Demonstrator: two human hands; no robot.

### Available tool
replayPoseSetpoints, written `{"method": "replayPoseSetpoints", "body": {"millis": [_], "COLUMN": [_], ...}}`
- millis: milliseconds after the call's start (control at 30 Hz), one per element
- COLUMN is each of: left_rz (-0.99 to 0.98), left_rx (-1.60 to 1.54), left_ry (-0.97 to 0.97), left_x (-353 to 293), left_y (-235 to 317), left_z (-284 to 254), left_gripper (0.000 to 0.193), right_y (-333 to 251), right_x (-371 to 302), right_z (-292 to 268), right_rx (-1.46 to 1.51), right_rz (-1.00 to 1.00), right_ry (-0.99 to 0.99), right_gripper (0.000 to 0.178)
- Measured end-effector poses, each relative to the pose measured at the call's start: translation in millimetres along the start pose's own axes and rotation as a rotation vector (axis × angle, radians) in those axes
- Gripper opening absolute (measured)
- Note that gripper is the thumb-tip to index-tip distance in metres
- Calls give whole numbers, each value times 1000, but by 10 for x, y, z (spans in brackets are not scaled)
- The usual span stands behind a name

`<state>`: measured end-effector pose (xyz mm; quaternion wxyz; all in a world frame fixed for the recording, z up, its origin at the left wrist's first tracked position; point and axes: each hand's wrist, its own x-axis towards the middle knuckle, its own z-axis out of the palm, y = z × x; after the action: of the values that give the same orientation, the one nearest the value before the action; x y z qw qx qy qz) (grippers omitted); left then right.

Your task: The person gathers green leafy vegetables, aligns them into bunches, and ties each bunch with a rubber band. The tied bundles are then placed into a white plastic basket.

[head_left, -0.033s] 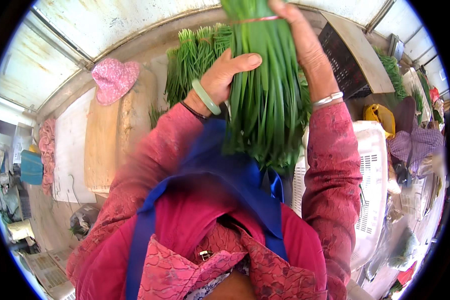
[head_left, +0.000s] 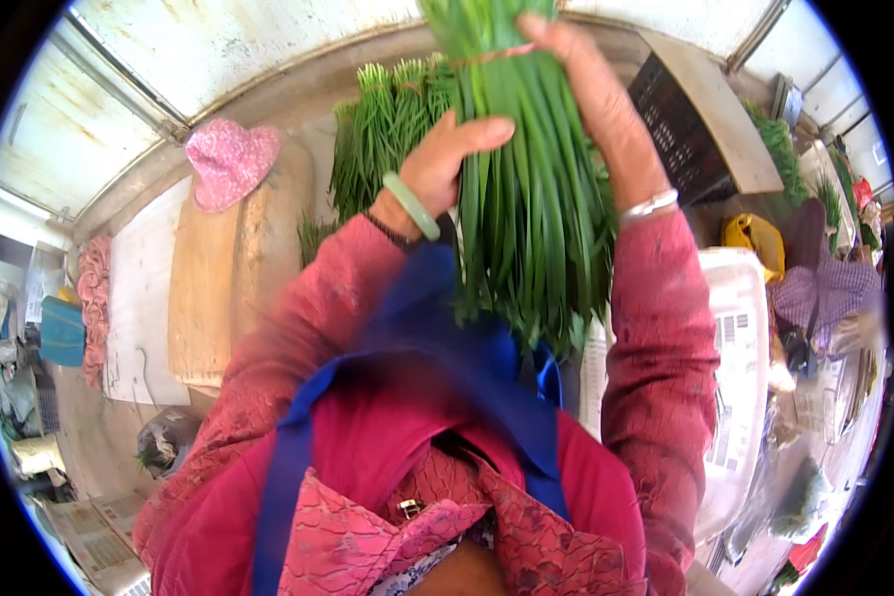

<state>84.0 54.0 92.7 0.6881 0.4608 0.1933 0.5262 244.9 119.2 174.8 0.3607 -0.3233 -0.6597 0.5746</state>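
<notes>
The left hand (head_left: 437, 164), thumb across the front, and the right hand (head_left: 591, 84), pressed along the right side, grip a thick bunch of long, flat green leaves (head_left: 526, 189) tied with a thin pink band (head_left: 494, 57), its lower ends by a blue cloth apron (head_left: 407, 318); left of the bunch are slim green bundles (head_left: 368, 149), then a pink patterned fabric hat (head_left: 228, 162) on a tan slab (head_left: 204, 273)

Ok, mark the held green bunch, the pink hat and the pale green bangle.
Held green bunch (head_left: 531, 189): head view, on the leaves, mid-bunch.
Pink hat (head_left: 230, 164): head view, on the fabric near its middle.
Pale green bangle (head_left: 411, 206): head view, midway along its visible band.
</notes>
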Motion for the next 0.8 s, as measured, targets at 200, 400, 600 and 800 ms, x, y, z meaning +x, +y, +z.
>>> {"method": "replayPoseSetpoints", "body": {"millis": [200,400,600,800], "left_rz": [83,171,43,190], "left_rx": [221,376,-55,-80], "left_ry": [58,109,0,14], "left_x": [-149,-100,-121,-68], "left_y": [169,71,103,286], "left_z": [-63,-62,-105,-59], "left_gripper": [76,75,54,45], "right_y": [-270,-168,23,-95], "right_x": [-328,-387,-384,-433], "right_z": [208,211,6,118], "right_rx": [-101,-114,-48,-201], "right_rz": [-209,-217,-173,-100], "right_ry": [-63,36,132,47], "right_gripper": [104,112,106,118]}}
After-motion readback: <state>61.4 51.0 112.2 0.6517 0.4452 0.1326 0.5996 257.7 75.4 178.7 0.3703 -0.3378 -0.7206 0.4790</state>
